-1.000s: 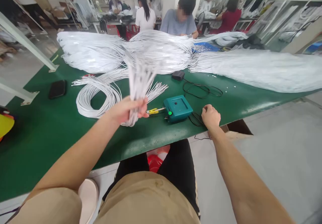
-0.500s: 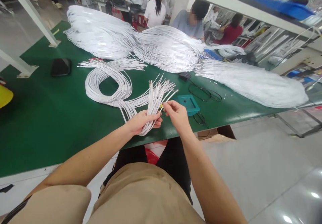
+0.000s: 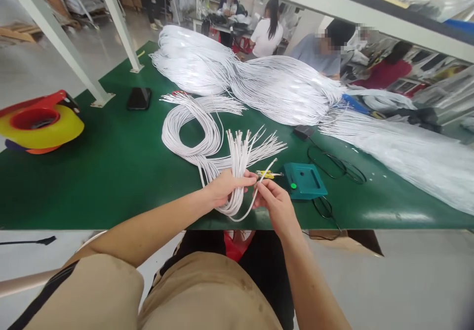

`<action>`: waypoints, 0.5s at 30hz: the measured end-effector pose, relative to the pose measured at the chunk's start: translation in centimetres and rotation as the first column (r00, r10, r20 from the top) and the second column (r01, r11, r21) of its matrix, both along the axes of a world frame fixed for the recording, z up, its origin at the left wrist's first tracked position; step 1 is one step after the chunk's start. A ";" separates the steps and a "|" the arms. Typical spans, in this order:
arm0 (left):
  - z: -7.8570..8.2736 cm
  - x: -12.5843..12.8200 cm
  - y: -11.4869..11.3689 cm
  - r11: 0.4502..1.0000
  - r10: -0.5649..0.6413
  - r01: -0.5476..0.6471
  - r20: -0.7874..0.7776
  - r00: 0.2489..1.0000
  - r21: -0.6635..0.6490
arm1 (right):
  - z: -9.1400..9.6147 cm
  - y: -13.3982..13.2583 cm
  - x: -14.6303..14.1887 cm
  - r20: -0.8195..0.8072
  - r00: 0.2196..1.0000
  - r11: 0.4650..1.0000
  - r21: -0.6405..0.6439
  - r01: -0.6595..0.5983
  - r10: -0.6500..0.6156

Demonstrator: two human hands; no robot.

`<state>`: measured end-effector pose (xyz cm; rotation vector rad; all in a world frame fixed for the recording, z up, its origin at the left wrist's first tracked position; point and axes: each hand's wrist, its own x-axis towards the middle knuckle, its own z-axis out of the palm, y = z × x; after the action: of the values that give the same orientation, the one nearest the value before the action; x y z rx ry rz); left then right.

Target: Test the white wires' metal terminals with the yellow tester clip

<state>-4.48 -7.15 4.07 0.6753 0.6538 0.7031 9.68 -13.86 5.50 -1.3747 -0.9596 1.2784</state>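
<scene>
My left hand (image 3: 229,187) is wrapped round a bundle of white cables (image 3: 239,154), whose metal-tipped ends stick up and away from me. Just to its right, my right hand (image 3: 273,196) pinches a single white cable (image 3: 264,172) that is bent out from the bundle in a loop. Beyond my hands a coil of white cables (image 3: 172,135) lies on the green table, its loose ends spread to the right under the held bundle. A yellow-handled tool (image 3: 268,174), perhaps small cutters, lies right behind my right fingers.
A teal box (image 3: 305,182) with a green button sits at the right, its black cord (image 3: 344,167) behind. Large heaps of white cables (image 3: 281,88) line the far side. A phone (image 3: 138,99) and a tape dispenser (image 3: 44,122) are at the left, near metal posts (image 3: 118,23). People sit beyond.
My right hand has drawn one cable away from the bundle, now bowed out to the right. The view has swung left, bringing the tape dispenser fully in.
</scene>
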 end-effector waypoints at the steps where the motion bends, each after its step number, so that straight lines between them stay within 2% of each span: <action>1: 0.0 0.3 0.4 0.999 -0.021 0.021 -0.010 1.000 0.042 | -0.1 -0.1 0.1 -0.019 1.000 1.000 -0.021 -0.016 0.016; 4: 0.1 1.4 1.4 0.994 -0.077 0.077 -0.002 0.997 0.077 | -0.4 -0.3 0.1 -0.052 0.997 0.996 -0.078 -0.052 0.048; 7: 0.1 2.1 1.7 0.991 -0.077 0.075 0.009 0.997 0.109 | -0.6 -0.2 0.5 -0.068 0.995 0.990 -0.122 -0.076 0.068; 9: 0.1 2.2 1.7 0.984 -0.063 0.065 -0.015 0.998 0.169 | -0.7 0.1 1.1 -0.037 0.999 0.993 -0.119 -0.024 0.020; 12: 0.0 2.3 1.4 0.967 -0.029 0.050 -0.086 0.996 0.251 | -0.5 0.8 2.1 0.021 0.994 0.994 -0.034 0.105 -0.105; 15: 0.2 2.3 1.1 0.964 -0.025 0.065 -0.154 0.988 0.259 | -0.3 1.5 2.6 0.003 0.993 0.993 -0.002 0.122 -0.122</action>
<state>-2.22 -6.05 4.26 0.9934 0.6868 0.7079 12.24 -12.37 5.25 -1.4151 -0.8634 1.1860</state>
